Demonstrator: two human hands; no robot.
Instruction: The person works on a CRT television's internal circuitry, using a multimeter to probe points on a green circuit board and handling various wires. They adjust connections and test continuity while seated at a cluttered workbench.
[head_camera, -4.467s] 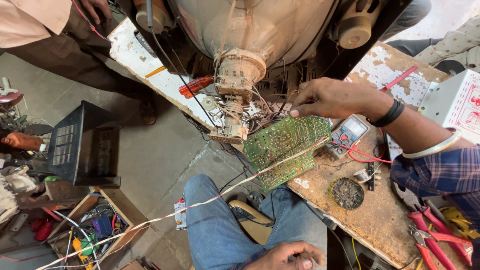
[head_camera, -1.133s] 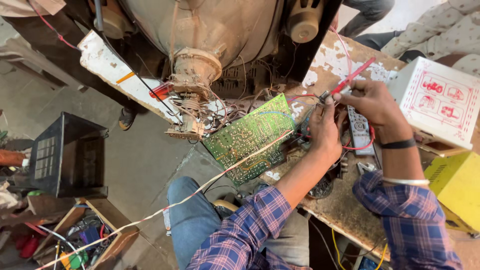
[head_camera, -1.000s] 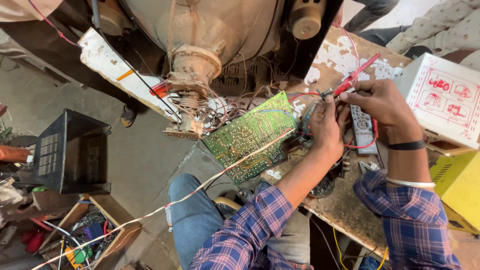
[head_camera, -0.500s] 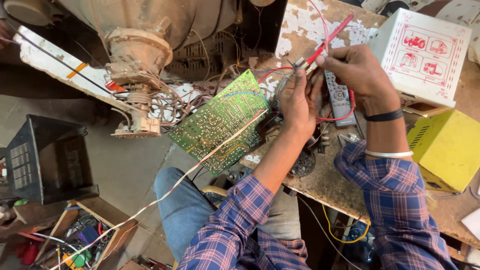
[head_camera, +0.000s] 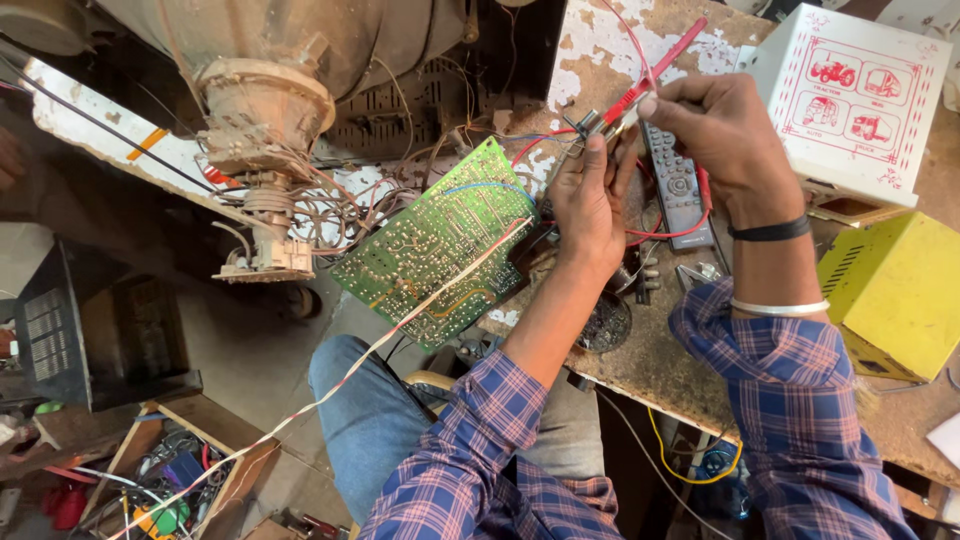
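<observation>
My left hand (head_camera: 590, 205) grips a small electronic part (head_camera: 590, 122) with wires at its fingertips, just right of a green circuit board (head_camera: 440, 245) that tilts off the bench edge. My right hand (head_camera: 715, 135) pinches a red test probe (head_camera: 655, 80) whose tip touches that small part. The probe's red lead (head_camera: 690, 205) loops down under my right wrist. Beneath my hands a grey remote control (head_camera: 675, 185) lies on the worn wooden bench (head_camera: 680, 370). Behind the board hangs the dusty neck of an old picture tube (head_camera: 270, 110) with tangled wires.
A white box with red drawings (head_camera: 850, 100) and a yellow metal box (head_camera: 895, 295) stand at the bench's right. A round mesh part (head_camera: 605, 322) lies near my left forearm. A black crate (head_camera: 90, 330) and a wooden tray of tools (head_camera: 170, 475) sit on the floor, left.
My left hand has come up from my lap to join the right at the board's edge. The right hand has picked up the red probe, and my view has moved closer.
</observation>
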